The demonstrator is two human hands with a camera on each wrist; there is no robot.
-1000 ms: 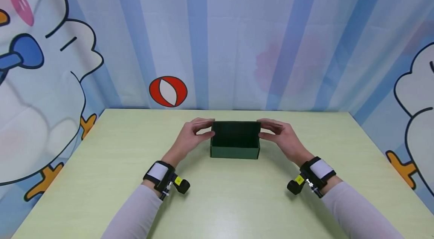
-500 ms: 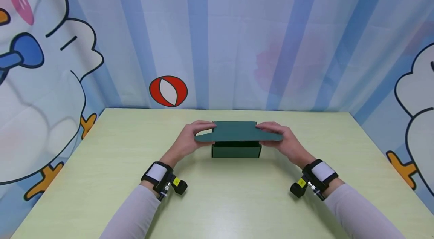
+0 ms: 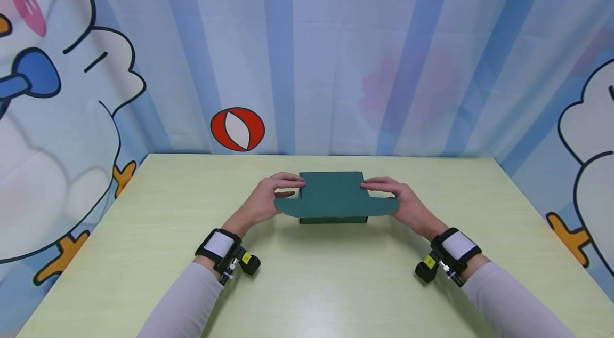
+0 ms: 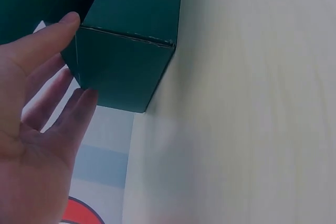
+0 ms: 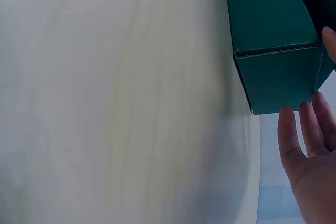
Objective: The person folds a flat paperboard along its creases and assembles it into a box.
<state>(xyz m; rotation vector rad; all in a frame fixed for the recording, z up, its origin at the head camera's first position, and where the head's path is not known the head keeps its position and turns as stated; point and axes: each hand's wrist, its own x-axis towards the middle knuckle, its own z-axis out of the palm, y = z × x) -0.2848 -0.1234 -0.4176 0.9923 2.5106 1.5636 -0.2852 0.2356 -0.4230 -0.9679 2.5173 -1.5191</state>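
A dark green cardboard box (image 3: 333, 220) sits on the table, its hinged lid (image 3: 333, 194) tilted down over the opening with side flaps sticking out. My left hand (image 3: 266, 199) is at the box's left end, fingers fairly straight. In the left wrist view, the thumb (image 4: 71, 19) lies at the upper edge and fingertips touch the end wall (image 4: 123, 69). On the opposite end, my right hand (image 3: 408, 202) has extended fingers (image 5: 287, 124) by the box's end wall (image 5: 281, 80), its thumb near the top edge. The lid hides the inside in the head view.
The pale wooden table (image 3: 316, 284) spreads out in front of the box. Behind it hangs a striped blue curtain (image 3: 326, 61) with printed cartoon figures and a red-and-white ball (image 3: 237, 129). A camera (image 3: 250, 264) is strapped to each wrist.
The lid has swung forward and down from standing up behind the opening, so it now covers most of the box. Both hands have shifted slightly outward and down with it.
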